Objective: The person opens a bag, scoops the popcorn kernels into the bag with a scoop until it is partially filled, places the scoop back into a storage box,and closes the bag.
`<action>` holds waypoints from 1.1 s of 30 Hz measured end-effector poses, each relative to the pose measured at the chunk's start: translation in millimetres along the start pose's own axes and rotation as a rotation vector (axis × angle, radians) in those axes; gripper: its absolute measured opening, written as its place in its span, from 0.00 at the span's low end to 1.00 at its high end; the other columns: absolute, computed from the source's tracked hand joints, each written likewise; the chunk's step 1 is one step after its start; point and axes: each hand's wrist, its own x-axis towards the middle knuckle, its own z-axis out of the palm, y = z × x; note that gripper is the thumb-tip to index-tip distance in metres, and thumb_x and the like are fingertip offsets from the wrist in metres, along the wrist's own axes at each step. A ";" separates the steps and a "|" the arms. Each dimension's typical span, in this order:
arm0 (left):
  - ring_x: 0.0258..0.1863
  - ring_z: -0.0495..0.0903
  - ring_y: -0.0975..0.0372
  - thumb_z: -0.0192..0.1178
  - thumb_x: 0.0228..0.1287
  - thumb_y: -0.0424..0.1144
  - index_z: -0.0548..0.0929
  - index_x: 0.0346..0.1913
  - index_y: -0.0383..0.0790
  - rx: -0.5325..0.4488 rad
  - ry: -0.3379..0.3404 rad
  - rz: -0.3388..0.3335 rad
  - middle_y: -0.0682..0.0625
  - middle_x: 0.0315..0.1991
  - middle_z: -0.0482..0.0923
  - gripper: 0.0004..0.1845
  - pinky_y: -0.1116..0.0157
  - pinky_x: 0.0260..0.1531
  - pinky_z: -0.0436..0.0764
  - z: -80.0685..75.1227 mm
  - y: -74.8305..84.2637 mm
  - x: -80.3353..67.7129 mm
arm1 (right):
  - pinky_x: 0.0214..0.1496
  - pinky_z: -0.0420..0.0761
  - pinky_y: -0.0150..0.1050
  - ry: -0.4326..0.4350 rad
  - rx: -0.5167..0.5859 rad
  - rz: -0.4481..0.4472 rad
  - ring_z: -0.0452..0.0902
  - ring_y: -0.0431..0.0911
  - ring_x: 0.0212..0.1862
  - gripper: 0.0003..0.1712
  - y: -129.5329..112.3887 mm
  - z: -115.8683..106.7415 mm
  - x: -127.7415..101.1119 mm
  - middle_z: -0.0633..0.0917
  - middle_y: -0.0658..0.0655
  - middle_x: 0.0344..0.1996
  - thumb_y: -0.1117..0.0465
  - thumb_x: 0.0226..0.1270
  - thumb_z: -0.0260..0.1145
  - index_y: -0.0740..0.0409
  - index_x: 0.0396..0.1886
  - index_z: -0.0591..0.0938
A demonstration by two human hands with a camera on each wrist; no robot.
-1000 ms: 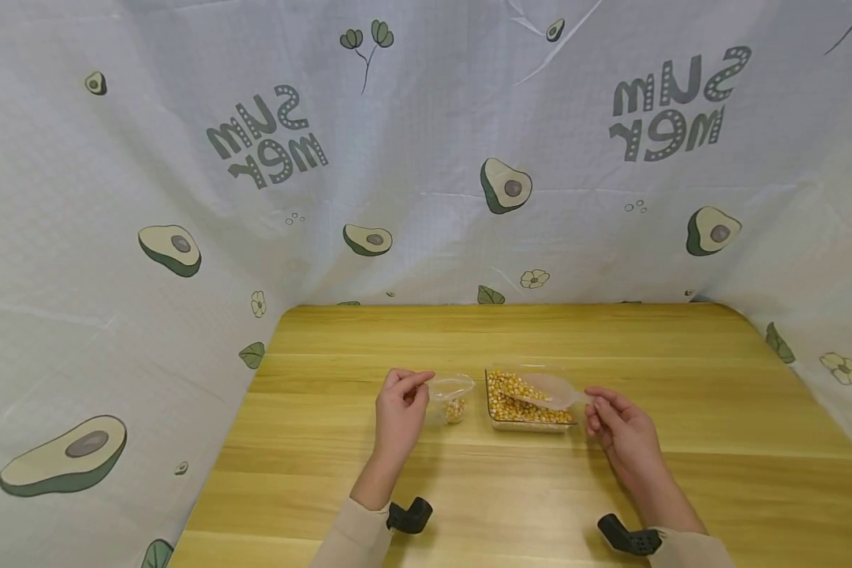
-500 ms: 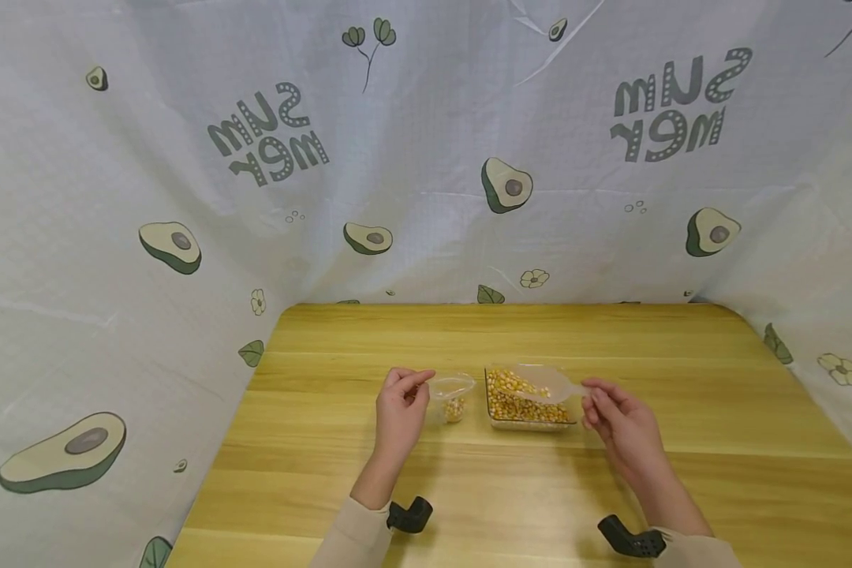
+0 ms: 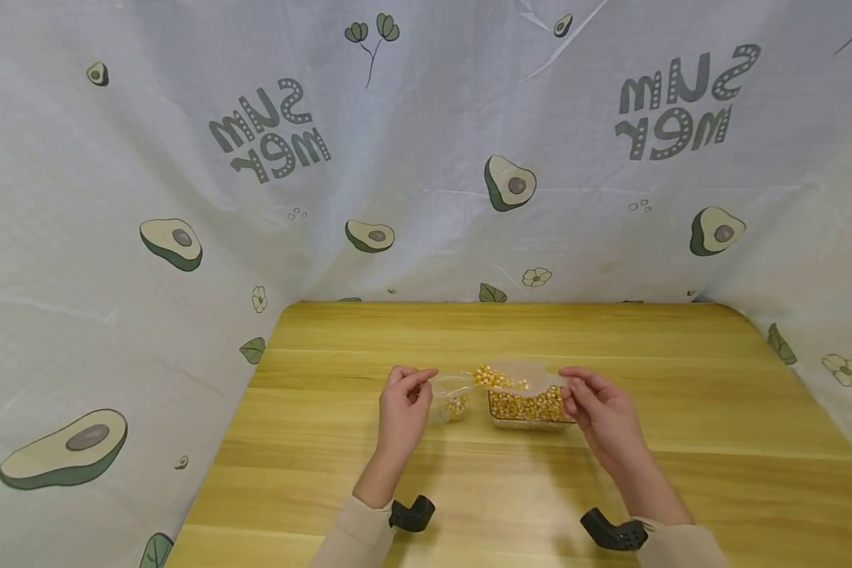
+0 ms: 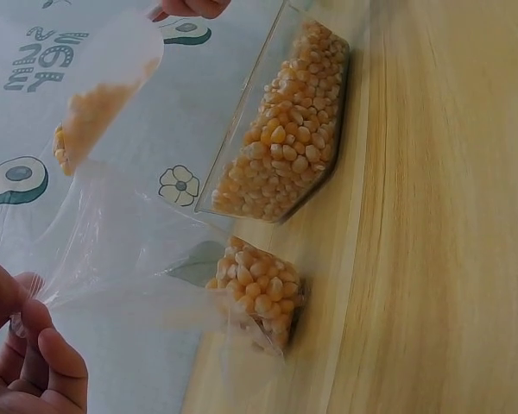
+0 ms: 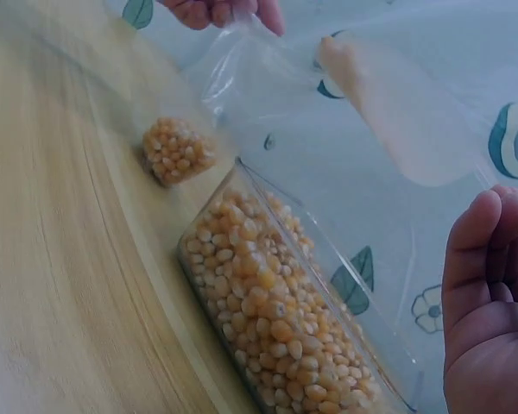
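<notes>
My left hand (image 3: pixel 403 406) pinches the rim of a clear plastic bag (image 4: pixel 121 250), which stands on the table with corn kernels (image 4: pixel 259 289) in its bottom. Between thumb and fingers, my right hand (image 3: pixel 603 406) holds the handle of a translucent scoop (image 3: pixel 532 376). Corn kernels lie in the scoop, toward its front end, which is at the bag's mouth. Under the scoop stands a clear rectangular container (image 5: pixel 186 250) filled with corn kernels (image 5: pixel 276 319); in the head view the scoop hides its back part.
Everything stands on a wood-grain table (image 3: pixel 497 489). A pale curtain (image 3: pixel 426 158) printed with avocados and lettering hangs behind the table and along its sides. A black wrist mount (image 3: pixel 412 514) sits on the left wrist, and another black mount (image 3: pixel 614 531) on the right.
My right hand has lifted the scoop with its corn kernels out of the container and moved it left to the bag's mouth. The left hand has kept its hold on the bag.
</notes>
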 end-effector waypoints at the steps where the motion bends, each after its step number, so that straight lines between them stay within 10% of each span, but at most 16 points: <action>1: 0.31 0.69 0.67 0.56 0.68 0.27 0.89 0.48 0.34 0.002 0.001 0.002 0.46 0.39 0.74 0.12 0.76 0.30 0.71 -0.1 -0.1 0.2 | 0.30 0.80 0.29 -0.007 -0.001 0.002 0.76 0.36 0.28 0.11 0.5 2.1 0.8 0.84 0.48 0.30 0.63 0.77 0.55 0.57 0.50 0.83; 33: 0.32 0.71 0.67 0.56 0.68 0.26 0.89 0.48 0.34 0.010 -0.016 0.012 0.45 0.40 0.74 0.13 0.76 0.28 0.72 -1.5 3.5 1.2 | 0.32 0.83 0.34 -0.012 -0.334 0.077 0.74 0.38 0.28 0.22 -2.1 40.7 23.3 0.82 0.52 0.30 0.56 0.78 0.56 0.73 0.55 0.75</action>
